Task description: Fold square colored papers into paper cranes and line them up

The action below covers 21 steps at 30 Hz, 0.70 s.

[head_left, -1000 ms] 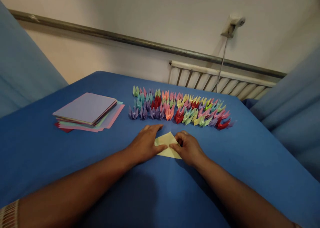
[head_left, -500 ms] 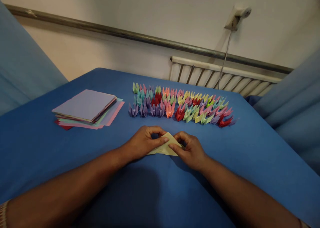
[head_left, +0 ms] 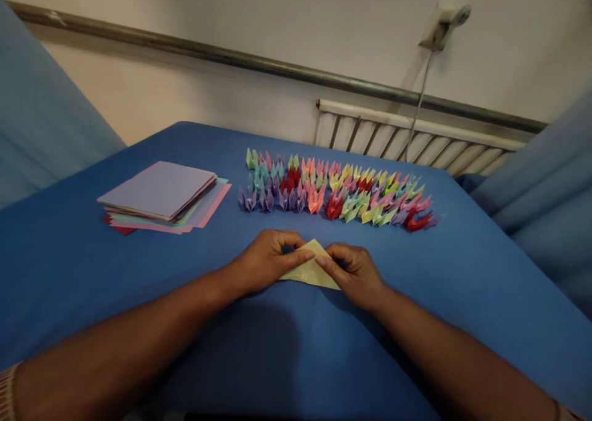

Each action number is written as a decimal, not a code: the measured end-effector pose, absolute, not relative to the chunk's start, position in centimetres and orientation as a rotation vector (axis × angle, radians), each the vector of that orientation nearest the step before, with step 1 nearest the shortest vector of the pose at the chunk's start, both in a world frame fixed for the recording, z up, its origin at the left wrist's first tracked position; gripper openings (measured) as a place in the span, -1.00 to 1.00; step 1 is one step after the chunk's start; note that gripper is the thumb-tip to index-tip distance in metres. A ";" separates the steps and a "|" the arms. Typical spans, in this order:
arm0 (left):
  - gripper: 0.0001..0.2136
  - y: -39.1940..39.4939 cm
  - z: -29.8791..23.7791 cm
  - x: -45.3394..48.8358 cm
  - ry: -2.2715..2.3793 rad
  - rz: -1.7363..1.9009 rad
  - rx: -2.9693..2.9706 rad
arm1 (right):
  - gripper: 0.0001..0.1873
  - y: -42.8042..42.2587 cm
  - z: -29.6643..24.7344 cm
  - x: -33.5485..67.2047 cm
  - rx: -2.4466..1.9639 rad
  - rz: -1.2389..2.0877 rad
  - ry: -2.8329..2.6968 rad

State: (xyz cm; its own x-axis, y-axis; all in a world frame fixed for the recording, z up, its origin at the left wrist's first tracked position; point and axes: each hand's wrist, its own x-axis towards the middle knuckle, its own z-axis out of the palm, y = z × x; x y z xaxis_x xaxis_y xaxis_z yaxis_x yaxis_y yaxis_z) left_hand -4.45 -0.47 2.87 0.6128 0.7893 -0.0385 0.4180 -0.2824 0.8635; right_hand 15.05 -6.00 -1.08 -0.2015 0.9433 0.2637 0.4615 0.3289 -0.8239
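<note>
A folded piece of pale yellow origami paper is held between my two hands, its pointed corner facing away from me. My left hand pinches its left side, with the thumb lying on top and the fingers bent behind. On the right side, my right hand grips it with the thumb pressed near the middle of the upper face. Parts of both sides of the paper are covered by my fingers. Beyond my hands stand several rows of folded paper cranes in many colours.
A stack of coloured square paper sheets, lilac on top, lies at the left on the blue tablecloth. Behind the table are a radiator, a metal pipe and a wall fixture with a cord. Blue curtains hang at both sides.
My right thumb has slid up and inward over the paper, toward my left thumb. More of the paper's lower right edge shows. The view has shifted slightly.
</note>
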 end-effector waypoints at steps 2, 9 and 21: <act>-0.73 -0.5 2.9 -4.4 0.966 0.506 1.911 | -0.66 -6.0 -1.1 15.1 -1.241 0.801 -1.810; -0.75 -0.6 3.1 -4.3 0.968 0.497 1.851 | -0.68 -5.9 -1.4 15.2 -1.247 0.806 -1.808; -0.68 -0.6 3.1 -4.5 0.965 0.457 1.845 | -0.63 -6.0 -1.2 15.0 -1.227 0.811 -1.794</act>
State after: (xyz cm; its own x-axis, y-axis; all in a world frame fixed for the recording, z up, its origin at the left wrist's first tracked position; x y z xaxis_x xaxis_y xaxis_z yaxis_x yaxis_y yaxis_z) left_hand -4.46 -0.61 3.11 0.6158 0.7817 -0.0990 0.4182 -0.2178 0.8819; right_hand 15.05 -6.04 -1.21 -0.2106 0.9435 0.2557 0.4312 0.3244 -0.8419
